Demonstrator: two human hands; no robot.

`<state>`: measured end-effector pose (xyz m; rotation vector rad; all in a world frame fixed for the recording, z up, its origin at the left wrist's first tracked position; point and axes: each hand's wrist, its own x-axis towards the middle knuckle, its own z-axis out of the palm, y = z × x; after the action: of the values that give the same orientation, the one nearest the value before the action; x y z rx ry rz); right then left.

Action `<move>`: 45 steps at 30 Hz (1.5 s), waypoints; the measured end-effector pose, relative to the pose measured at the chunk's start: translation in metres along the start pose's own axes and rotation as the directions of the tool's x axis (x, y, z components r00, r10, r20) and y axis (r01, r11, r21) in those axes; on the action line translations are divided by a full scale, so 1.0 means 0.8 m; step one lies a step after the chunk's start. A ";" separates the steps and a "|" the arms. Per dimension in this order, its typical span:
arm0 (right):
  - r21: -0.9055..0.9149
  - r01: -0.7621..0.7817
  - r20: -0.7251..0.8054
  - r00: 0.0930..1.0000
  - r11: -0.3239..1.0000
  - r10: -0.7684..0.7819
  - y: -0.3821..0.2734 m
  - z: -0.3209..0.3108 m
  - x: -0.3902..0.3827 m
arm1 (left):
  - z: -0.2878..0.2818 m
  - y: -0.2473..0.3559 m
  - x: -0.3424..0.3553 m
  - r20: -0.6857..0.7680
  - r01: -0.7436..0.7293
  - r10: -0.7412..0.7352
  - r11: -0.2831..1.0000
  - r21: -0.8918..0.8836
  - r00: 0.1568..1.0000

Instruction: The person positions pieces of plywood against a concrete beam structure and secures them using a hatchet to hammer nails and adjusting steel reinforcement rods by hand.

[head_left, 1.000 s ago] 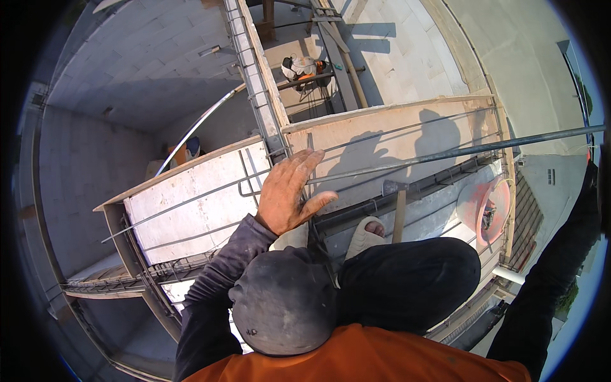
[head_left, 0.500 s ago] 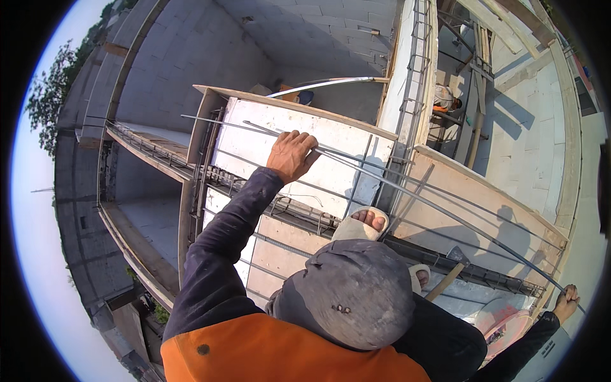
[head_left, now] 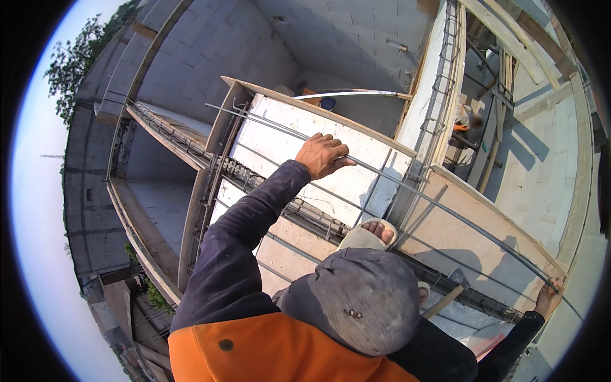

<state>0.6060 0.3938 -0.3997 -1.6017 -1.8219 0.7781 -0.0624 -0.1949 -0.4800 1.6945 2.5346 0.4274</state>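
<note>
My left hand (head_left: pixel 323 156) is closed round thin steel reinforcing bars (head_left: pixel 445 209) that run slantwise across the formwork. At the far right, my right hand (head_left: pixel 548 299) has its fingers wrapped around the same bars near their other end. The bars lie close together between the hands, above a white panel (head_left: pixel 286 132) and a tan plywood panel (head_left: pixel 490 230). Other bars cross the panels beneath. A tool with a metal head and wooden handle (head_left: pixel 443 301) rests near my sandalled feet (head_left: pixel 375 234), partly hidden by a grey cap (head_left: pixel 356 299).
Steel cages (head_left: pixel 289 202) run between the boards. Upright board edges (head_left: pixel 331 114) border the panels. Beyond them, a deep room with block walls (head_left: pixel 344 38) drops away. Another person (head_left: pixel 468 119) is lower down at the right, among timber poles (head_left: pixel 496 140).
My right hand has moved inward, and the bars that were spread apart now lie together. My left hand keeps its grip; the whole view has shifted slightly.
</note>
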 end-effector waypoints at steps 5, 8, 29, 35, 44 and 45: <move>0.801 -0.324 0.252 0.945 0.504 0.207 0.030 0.039 0.000 | 0.000 -0.021 -0.074 0.039 0.060 -0.060 0.998 -0.003 0.997; 0.813 -0.402 0.339 0.915 0.420 0.219 0.006 0.066 -0.050 | -0.012 -0.030 -0.081 0.148 0.126 -0.129 0.992 0.032 0.980; 0.317 -0.864 0.547 0.503 0.391 0.670 0.085 0.250 -0.109 | 0.117 -0.088 -0.061 0.413 0.230 -0.237 0.971 0.066 0.880; 0.148 -0.850 0.509 0.503 0.505 0.698 0.063 0.279 -0.115 | 0.125 -0.092 -0.046 0.433 0.211 -0.248 0.969 0.132 0.867; -0.362 -0.541 0.438 0.621 0.759 0.651 0.041 0.272 -0.124 | 0.132 -0.081 -0.055 0.416 0.315 -0.331 0.943 0.108 0.847; -0.411 -0.496 0.402 0.654 0.765 0.641 0.041 0.264 -0.129 | 0.134 -0.062 -0.050 0.401 0.342 -0.363 0.931 0.123 0.841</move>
<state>0.4798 0.2852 -0.5682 -2.3984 -1.8180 1.4263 -0.0693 -0.2282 -0.5999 1.1263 2.4554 -0.0260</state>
